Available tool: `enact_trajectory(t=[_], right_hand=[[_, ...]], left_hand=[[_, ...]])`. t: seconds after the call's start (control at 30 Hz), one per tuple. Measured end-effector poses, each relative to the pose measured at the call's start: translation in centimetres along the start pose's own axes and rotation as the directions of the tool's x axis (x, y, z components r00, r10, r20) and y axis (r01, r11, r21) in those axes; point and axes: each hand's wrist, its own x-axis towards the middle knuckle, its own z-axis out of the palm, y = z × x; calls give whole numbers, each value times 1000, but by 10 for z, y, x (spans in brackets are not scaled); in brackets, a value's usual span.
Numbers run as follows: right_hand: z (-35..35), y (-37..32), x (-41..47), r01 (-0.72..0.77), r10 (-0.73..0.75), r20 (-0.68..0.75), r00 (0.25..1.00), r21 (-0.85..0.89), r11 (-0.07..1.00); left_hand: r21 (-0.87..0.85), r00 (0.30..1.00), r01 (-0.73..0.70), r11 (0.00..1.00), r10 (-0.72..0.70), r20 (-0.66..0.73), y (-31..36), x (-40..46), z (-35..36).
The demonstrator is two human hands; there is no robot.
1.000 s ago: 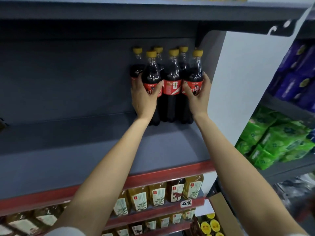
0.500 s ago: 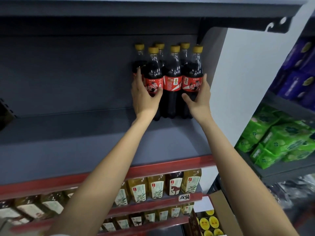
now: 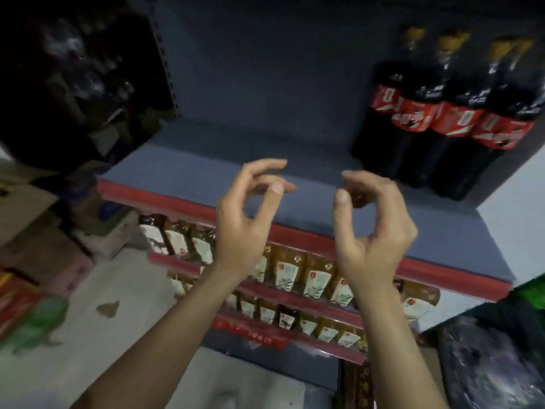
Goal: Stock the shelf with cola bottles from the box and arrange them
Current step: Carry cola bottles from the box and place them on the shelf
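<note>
Several cola bottles with red labels and yellow caps stand packed together at the right end of the grey shelf, against its back panel. My left hand and my right hand hover side by side over the shelf's red front edge, left of the bottles and clear of them. Both hands hold nothing, with fingers curled and apart. The box is mostly out of view; only a dark strip shows at the bottom right.
Lower shelves with red edges carry rows of yellowish bottles with white labels. Cardboard boxes and a green object lie on the floor to the left. A dark plastic-wrapped bundle sits at bottom right. A white side panel closes the shelf's right end.
Both hands have let go of the cola bottles and drawn back toward me to the shelf's front edge. The view has swung down and to the left and is blurred.
</note>
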Motion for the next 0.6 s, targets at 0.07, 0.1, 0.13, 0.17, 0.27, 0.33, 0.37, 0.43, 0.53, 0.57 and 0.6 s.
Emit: enact_trajectory(t=[0.07, 0.1, 0.13, 0.17, 0.27, 0.33, 0.37, 0.43, 0.53, 0.57, 0.6], right_hand=[[32, -24, -23, -29, 22, 92, 996, 80, 996], [49, -36, -36, -54, 37, 155, 987, 110, 992], [68, -47, -49, -87, 53, 231, 972, 140, 986], [87, -58, -62, -128, 70, 312, 948, 168, 977], [149, -88, -107, -257, 111, 539, 835, 203, 945], [195, -106, -141, -316, 120, 649, 752, 194, 929], [218, -115, -158, -328, 114, 697, 707, 181, 927], [264, -136, -192, -344, 112, 794, 597, 127, 931], [334, -171, -238, -376, 125, 902, 414, 45, 925], [357, -181, -252, -377, 126, 922, 366, 23, 926], [381, -191, -265, -373, 123, 939, 320, 5, 928]], left_hand=[[120, 999, 25, 992, -21, -37, -7, -21, -50], [174, 998, 51, 983, -43, -52, -12, -32, -77], [226, 995, 85, 970, -73, -64, -18, -43, -104], [281, 992, 123, 952, -107, -72, -24, -54, -132], [460, 973, 231, 857, -197, -121, -43, -90, -220], [554, 947, 321, 768, -265, -182, -59, -116, -282], [597, 928, 372, 711, -304, -216, -68, -130, -312], [647, 876, 477, 595, -385, -291, -85, -156, -374], [631, 764, 634, 447, -484, -426, -106, -186, -461], [625, 727, 675, 392, -500, -470, -113, -195, -487], [616, 688, 712, 339, -515, -512, -119, -203, -511]])
